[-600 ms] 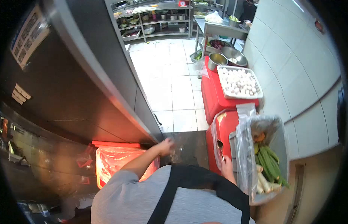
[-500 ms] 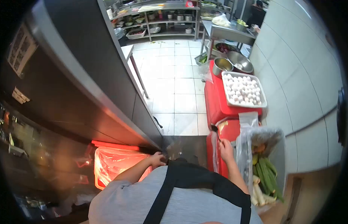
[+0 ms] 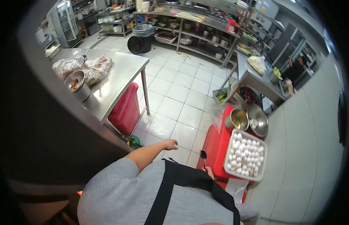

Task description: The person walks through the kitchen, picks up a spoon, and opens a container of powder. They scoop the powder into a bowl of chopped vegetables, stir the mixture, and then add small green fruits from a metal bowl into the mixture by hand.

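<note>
My right hand [image 3: 209, 172] is closed on the handle of a metal spoon [image 3: 203, 154], its dark round bowl pointing up and away from me. Part of that hand is hidden by my apron. Out in front of my body, over the white floor tiles, my left hand [image 3: 170, 144] is empty, its fingers loosely bent and a little apart. To the right of the spoon stand red containers [image 3: 210, 144]. On them rests a white tray of eggs [image 3: 245, 153], with a steel pot [image 3: 239, 119] of yellowish liquid and a wide steel bowl [image 3: 258, 122] beyond it.
At left a steel table [image 3: 124, 62] carries plastic bags [image 3: 96, 69] and a metal pot [image 3: 80, 90], with a red bin [image 3: 124, 110] beneath. A dark panel [image 3: 50, 123] fills the near left; a tiled wall [image 3: 294, 150] bounds the right. Another person [image 3: 297, 69] is at back right.
I have moved forward past the dark panel, and the table at left has come into view. My left hand has swung forward from beside the panel. The spoon stays in my right hand.
</note>
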Demonstrator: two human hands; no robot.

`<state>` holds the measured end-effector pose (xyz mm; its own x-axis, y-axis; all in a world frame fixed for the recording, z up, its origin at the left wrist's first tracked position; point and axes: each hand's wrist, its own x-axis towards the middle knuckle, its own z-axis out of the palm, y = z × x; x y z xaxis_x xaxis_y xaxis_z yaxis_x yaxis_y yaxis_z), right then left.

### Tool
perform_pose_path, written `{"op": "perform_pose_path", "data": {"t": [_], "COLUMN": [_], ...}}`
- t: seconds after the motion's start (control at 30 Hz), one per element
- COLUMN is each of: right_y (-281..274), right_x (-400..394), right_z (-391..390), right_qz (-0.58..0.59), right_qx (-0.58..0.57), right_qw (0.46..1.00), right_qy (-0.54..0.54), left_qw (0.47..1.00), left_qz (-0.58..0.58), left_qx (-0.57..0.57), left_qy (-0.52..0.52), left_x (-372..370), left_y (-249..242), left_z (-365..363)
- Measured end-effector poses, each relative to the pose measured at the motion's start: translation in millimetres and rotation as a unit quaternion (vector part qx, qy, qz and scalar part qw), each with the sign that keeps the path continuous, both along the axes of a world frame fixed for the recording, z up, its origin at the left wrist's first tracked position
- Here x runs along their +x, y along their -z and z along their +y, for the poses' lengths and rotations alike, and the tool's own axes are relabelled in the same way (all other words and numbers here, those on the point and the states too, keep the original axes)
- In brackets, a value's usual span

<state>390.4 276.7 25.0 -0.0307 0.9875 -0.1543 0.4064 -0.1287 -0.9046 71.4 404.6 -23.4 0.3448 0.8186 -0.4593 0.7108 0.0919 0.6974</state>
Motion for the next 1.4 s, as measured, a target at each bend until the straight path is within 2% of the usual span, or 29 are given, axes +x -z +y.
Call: {"op": "perform_pose_path", "data": {"t": [0.03,0.13,0.2,0.3,0.33,0.37,0.4,0.47,0.5,0.53,0.63,0.7,0.73,0.8,0.83,0.87,0.9,0.93,1.03,1.13,1.23,1.27,1.33,1.37,1.4], "right_y": [27,45,48,12,-8,-27,-45,-75,-101,-121,-138,-97,-72,4,64,115,142,153,154,156,165,165,169,174,179], "right_x": [17,27,24,0,-11,-22,-40,-77,-104,-132,-212,-240,-258,-255,-232,-196,-174,-163,-169,-215,-266,-285,-329,-359,-390], "right_z": [15,87,145,254,298,343,393,487,526,563,673,734,770,813,839,862,876,888,936,1011,1094,1124,1186,1222,1259], "right_qz": [-0.002,-0.010,-0.023,-0.003,0.034,0.070,0.106,0.039,0.041,0.044,-0.057,-0.173,-0.228,-0.365,-0.438,-0.468,-0.485,-0.495,-0.495,-0.492,-0.491,-0.491,-0.497,-0.513,-0.532], "right_qx": [0.021,0.052,0.077,0.096,0.083,0.066,0.050,0.106,0.116,0.127,0.285,0.251,0.239,0.059,-0.017,-0.039,-0.082,-0.131,-0.243,-0.245,-0.213,-0.201,-0.159,-0.087,-0.001], "right_qw": [1.000,0.997,0.992,0.988,0.992,0.994,0.993,0.988,0.984,0.979,0.926,0.919,0.909,0.894,0.843,0.774,0.728,0.706,0.729,0.733,0.728,0.725,0.719,0.689,0.646], "right_qy": [0.003,0.049,0.100,0.125,0.085,0.046,0.004,-0.109,-0.132,-0.155,-0.242,-0.251,-0.253,-0.252,-0.311,-0.424,-0.477,-0.490,-0.405,-0.401,-0.428,-0.438,-0.460,-0.505,-0.547], "left_qw": [0.999,0.991,0.992,0.984,0.982,0.984,0.977,0.955,0.939,0.923,0.862,0.815,0.816,0.847,0.832,0.838,0.841,0.843,0.842,0.857,0.869,0.871,0.876,0.879,0.882], "left_qz": [-0.005,-0.074,-0.038,0.010,0.052,0.062,0.049,0.043,0.047,0.007,-0.122,-0.219,-0.243,-0.180,-0.222,-0.206,-0.223,-0.236,-0.281,-0.200,-0.120,-0.120,-0.167,-0.207,-0.151], "left_qx": [0.025,0.071,0.092,-0.026,-0.075,-0.074,-0.084,-0.100,-0.103,-0.097,-0.067,-0.060,-0.008,0.066,0.074,0.076,0.088,0.101,0.085,0.068,0.050,0.068,0.049,0.050,0.081], "left_qy": [-0.028,-0.085,-0.078,-0.174,-0.166,-0.150,-0.187,-0.275,-0.326,-0.373,-0.487,-0.533,-0.524,-0.497,-0.503,-0.499,-0.486,-0.473,-0.453,-0.469,-0.477,-0.472,-0.450,-0.427,-0.439], "left_x": [-2,-19,-44,-98,-116,-136,-153,-171,-172,-173,-182,-186,-193,-214,-225,-239,-251,-262,-297,-330,-362,-372,-388,-399,-414], "left_y": [-11,-20,4,60,74,110,118,100,89,80,69,58,51,7,-20,-28,-49,-75,-121,-132,-111,-98,-106,-118,-123], "left_z": [29,96,127,130,132,132,126,128,128,130,174,217,249,317,356,392,426,454,527,584,635,652,690,711,726]}}
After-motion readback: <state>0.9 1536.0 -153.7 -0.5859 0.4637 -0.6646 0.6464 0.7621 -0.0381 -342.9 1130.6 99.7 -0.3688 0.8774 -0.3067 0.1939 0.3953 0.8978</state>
